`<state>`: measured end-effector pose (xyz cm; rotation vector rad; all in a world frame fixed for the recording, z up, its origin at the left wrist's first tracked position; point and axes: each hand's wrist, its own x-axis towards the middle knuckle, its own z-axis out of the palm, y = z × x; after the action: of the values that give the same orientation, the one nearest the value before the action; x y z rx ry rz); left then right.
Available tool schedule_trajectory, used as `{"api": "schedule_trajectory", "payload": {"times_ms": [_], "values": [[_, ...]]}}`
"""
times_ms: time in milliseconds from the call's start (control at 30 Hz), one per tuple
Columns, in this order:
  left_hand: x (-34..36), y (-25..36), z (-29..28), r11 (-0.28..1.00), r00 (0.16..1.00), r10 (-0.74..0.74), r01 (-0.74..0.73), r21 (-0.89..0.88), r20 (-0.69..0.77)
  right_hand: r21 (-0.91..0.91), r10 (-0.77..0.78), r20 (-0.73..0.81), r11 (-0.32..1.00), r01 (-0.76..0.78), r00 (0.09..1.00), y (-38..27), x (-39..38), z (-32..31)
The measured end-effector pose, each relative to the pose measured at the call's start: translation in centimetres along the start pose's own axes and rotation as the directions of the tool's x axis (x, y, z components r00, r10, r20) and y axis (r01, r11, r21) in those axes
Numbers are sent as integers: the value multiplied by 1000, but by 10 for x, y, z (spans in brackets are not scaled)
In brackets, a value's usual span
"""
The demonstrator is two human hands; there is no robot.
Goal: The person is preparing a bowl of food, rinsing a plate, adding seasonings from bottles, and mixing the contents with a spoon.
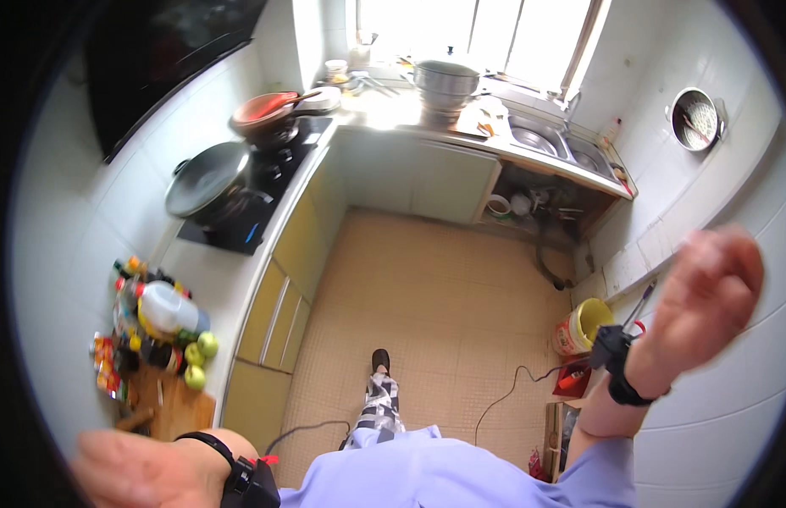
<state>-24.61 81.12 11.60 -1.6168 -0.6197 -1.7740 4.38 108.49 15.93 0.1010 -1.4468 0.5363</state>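
Fingers (733, 254) indistinct on right hand (696, 303)

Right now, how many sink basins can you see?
2: the left basin is nearer the silver pot, and the right basin is nearer the right-hand wall.

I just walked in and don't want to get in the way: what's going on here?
A person in a lilac top is in a kitchen, both hands blurred. The left hand is nearest the brown wooden cutting board, close to round green fruits; the right hand is raised by the white tiled wall. Neither visibly holds anything. A dark round pan sits at the black cooktop.
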Motion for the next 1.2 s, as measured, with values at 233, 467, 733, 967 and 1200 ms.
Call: {"api": "schedule_trajectory", "payload": {"times_ms": [233,467,733,967,1200], "values": [[-114,-220,45,576,631,-775,686,443,32,-306,573,-42,772,-557,818,222,-23,12],[-169,-382,95,338,318,-941,875,346,115,-335,794,-322,414,-846,516,375,-43,-31],[-221,-551,205,122,98,-986,975,187,133,-189,851,-395,294,-937,347,569,-31,-90],[-257,-714,288,-157,-167,-985,971,-179,-42,62,925,-351,177,-982,144,757,15,-129],[-341,-891,309,-392,-509,-850,782,-484,-134,102,951,-305,94,-990,59,945,73,-151]]}}
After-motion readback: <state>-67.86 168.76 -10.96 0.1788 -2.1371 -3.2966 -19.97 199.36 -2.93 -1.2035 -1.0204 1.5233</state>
